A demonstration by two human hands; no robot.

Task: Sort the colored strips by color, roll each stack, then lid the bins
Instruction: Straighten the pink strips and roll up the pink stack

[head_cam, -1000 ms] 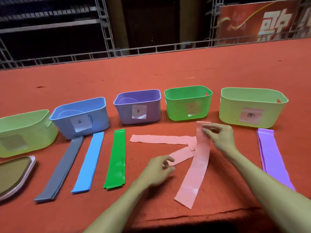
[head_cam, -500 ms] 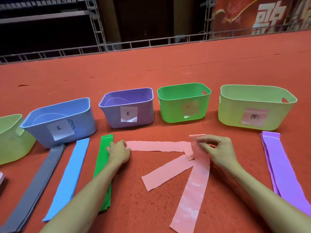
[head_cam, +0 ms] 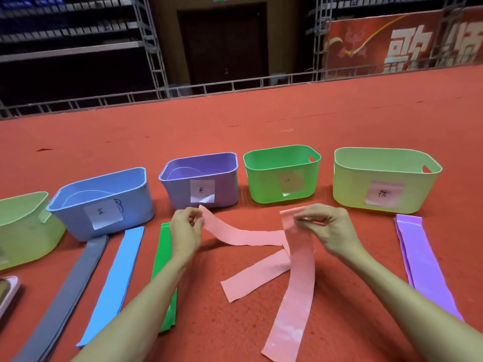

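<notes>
Three pink strips lie fanned out on the red carpet in front of me. My left hand pinches the left end of the crosswise pink strip and lifts it off the carpet. My right hand pinches the top end of the long pink strip. A shorter pink strip lies flat between them. Sorted stacks lie alongside: grey strips, blue strips, green strips partly under my left arm, and purple strips at the right.
Labelled bins stand in a row behind the strips: a yellow-green bin at the far left, a blue bin, a purple bin, a green bin and a yellow-green bin. A lid lies at the left edge.
My left hand moved from the middle of the carpet to the crosswise pink strip's left end, pinched it and raised it. My right hand keeps its pinch on the long pink strip.
</notes>
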